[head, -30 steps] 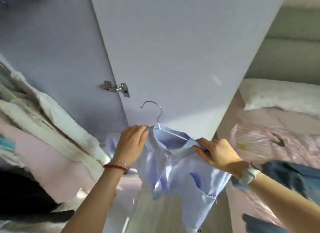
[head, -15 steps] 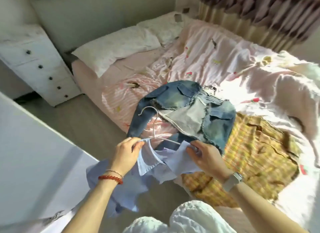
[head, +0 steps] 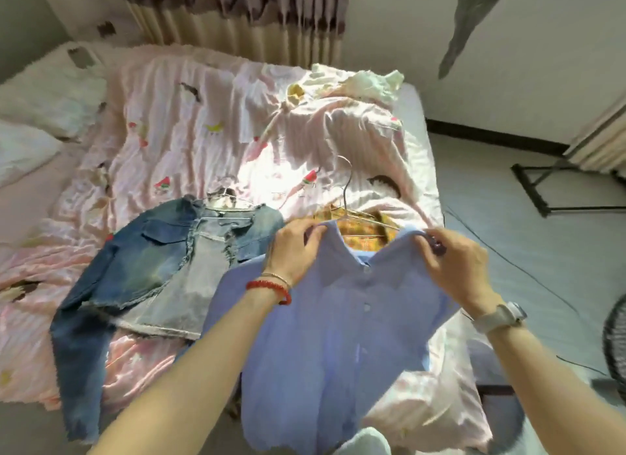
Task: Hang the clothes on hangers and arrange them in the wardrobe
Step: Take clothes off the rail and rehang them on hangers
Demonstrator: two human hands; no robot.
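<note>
While both hands pinch fabric, notes run from the fingers outward.

Left fingers: the left hand (head: 294, 251) curls thumb and fingers round the left shoulder edge of the pale blue button-front cotton shirt (head: 342, 346), beside the collar.

Right fingers: the right hand (head: 455, 261) pinches the other shoulder edge the same way; a dark fingertip spot shows at the fold.

Shirt position: held up between the hands, front and button placket toward the camera, collar at top, hem hanging down over the near edge of the bed.

Hanger: the thin silver wire hanger (head: 345, 190) has its hook rising above and behind the collar gap; the arms seem to sit inside the shirt, though I cannot tell for certain.

Key relation: the shirt's long axis runs from the collar down toward the person; the shoulder line lies across, hand to hand. The hook stands midway, roughly equal from either hand, perhaps slightly nearer the left.

Judgement: shoulders look nearly seated; one hand must free itself to take the hook.

Neighbours: the faded blue denim jacket (head: 162, 268) lies flat to the left on its own wire hanger; a yellow checked garment (head: 360, 232) lies directly behind the collar.

Support: pink striped printed bedsheet (head: 210, 129).

Obstruction: the checked garment's hanger sits close to the hook and could snag.

Wardrobe: not visible.
</note>
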